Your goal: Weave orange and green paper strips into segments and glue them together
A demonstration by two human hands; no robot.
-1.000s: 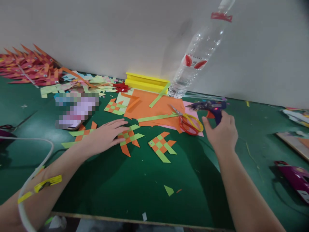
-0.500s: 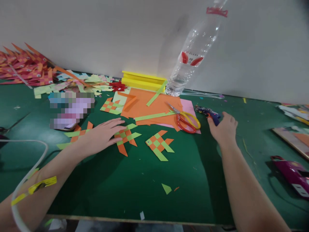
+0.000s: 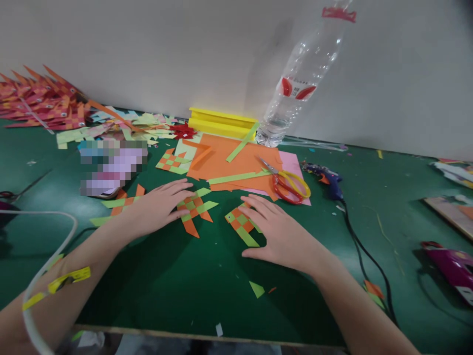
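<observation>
My left hand (image 3: 162,203) lies open with its fingertips at a woven orange-and-green paper fish (image 3: 194,207), covering its left part. Fingers apart, my right hand (image 3: 275,229) reaches over a second woven paper fish (image 3: 239,224) that has a small eye; its tail side is hidden. Under my left forearm another woven paper piece (image 3: 123,202) partly shows. A finished-looking woven fish (image 3: 172,161) rests farther back beside the orange paper sheets (image 3: 236,158). Scissors (image 3: 286,185) with red and yellow handles lie on those sheets. The blue glue gun (image 3: 328,181) sits alone to the right.
A tilted plastic bottle (image 3: 295,88) leans on the wall near a yellow folded strip (image 3: 221,124). Paper scraps (image 3: 136,125) and a pile of red-orange woven fish (image 3: 44,101) are at the back left. A black cord (image 3: 364,241) runs forward at right.
My right hand has let go of the glue gun and moved left and nearer, over the fish with the eye. My left hand has stayed at its fish.
</observation>
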